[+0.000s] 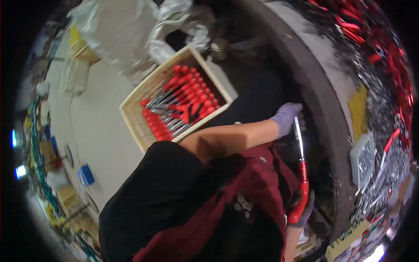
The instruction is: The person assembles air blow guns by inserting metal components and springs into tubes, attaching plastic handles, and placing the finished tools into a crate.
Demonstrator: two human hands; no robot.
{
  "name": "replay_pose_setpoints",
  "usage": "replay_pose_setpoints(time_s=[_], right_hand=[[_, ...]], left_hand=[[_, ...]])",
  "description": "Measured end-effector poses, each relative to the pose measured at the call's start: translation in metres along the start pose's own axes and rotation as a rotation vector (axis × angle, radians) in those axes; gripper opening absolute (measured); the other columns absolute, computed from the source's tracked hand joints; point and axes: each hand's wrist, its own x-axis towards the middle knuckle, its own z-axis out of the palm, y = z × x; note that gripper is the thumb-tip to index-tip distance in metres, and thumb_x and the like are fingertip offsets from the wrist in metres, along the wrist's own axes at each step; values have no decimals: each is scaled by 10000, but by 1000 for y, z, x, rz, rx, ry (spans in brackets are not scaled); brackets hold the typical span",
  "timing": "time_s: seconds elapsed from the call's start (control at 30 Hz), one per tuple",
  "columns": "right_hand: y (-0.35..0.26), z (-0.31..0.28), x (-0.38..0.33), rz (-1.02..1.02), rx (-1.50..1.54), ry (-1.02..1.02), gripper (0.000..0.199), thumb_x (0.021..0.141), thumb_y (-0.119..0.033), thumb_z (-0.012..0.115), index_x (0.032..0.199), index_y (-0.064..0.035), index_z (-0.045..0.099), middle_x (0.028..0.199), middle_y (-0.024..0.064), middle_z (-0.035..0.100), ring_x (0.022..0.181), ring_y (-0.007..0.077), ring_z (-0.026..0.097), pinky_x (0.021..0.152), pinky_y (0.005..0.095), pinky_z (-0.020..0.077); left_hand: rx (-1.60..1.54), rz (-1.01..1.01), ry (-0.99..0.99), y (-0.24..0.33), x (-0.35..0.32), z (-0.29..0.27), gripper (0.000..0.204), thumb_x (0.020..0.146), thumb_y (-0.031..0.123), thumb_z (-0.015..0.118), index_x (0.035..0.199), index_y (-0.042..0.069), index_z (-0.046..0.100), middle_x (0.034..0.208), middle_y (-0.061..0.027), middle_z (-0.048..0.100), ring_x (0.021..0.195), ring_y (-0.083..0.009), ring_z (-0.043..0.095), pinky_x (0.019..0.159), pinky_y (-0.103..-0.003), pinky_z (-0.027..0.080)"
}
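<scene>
My left hand (286, 118) has a purple glove on & it's closed round the shiny metal end of a long tool (300, 168). The tool has a red handle. My right hand (301, 208) is lower down, in a grey glove, & it's gripping the red handle end. So both hands hold the same tool, one at each end. It stands nearly straight up & down, just in front of my dark red top (244, 205), right beside the curved edge of the big grey bench (318, 83).

To the left of my arm there's a cream basket (131, 113) on the pale floor (87, 131). It's full of more tools w/ red handles (183, 100) & silver ends, all piled together. The basket is well apart from my hands.

On the far side of the bench, along its right edge, lots more red & silver tools (384, 65) lie in a big heap. A pale grey tray (362, 157) sits near them.

Behind the basket is a white crinkly bag (118, 30). A small blue box (86, 174) lies on the floor, way off to the left.
</scene>
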Motion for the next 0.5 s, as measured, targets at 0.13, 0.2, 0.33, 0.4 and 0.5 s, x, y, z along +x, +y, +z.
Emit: replay_pose_setpoints(time_s=[0.13,0.2,0.33,0.4,0.5], right_hand=[[32,56,31,394,201,-206,440,893,-503,456,953,-72,522,648,5,516,545,143,502,551,285,467],[46,66,43,313,45,-355,481,861,-529,503,978,-65,555,712,14,552,556,122,501,485,269,439],[66,106,46,184,-214,-85,459,847,-545,514,867,-87,534,659,2,528,531,127,496,466,266,431],[86,140,51,-77,-547,-98,451,841,-543,524,847,-92,528,629,-3,528,504,137,493,454,265,431],[102,158,61,-25,-595,-11,437,840,-538,527,871,-102,540,591,-18,516,492,139,507,448,272,440]], left_hand=[[-171,251,-175,37,-52,-2,142,827,192,573,921,119,496,669,-73,513,530,-262,552,577,-500,518],[-210,309,-225,69,-78,1,141,823,188,571,918,114,498,659,-70,513,539,-259,561,580,-497,521],[-278,462,-283,132,-83,-36,152,819,201,570,908,100,499,614,-56,510,556,-260,581,597,-484,531],[-286,406,-131,127,-99,-41,179,817,234,574,913,99,505,588,-48,506,567,-269,592,621,-476,534],[-407,533,-274,146,-117,-61,245,816,297,604,944,106,517,617,-50,529,599,-275,613,634,-462,537]])
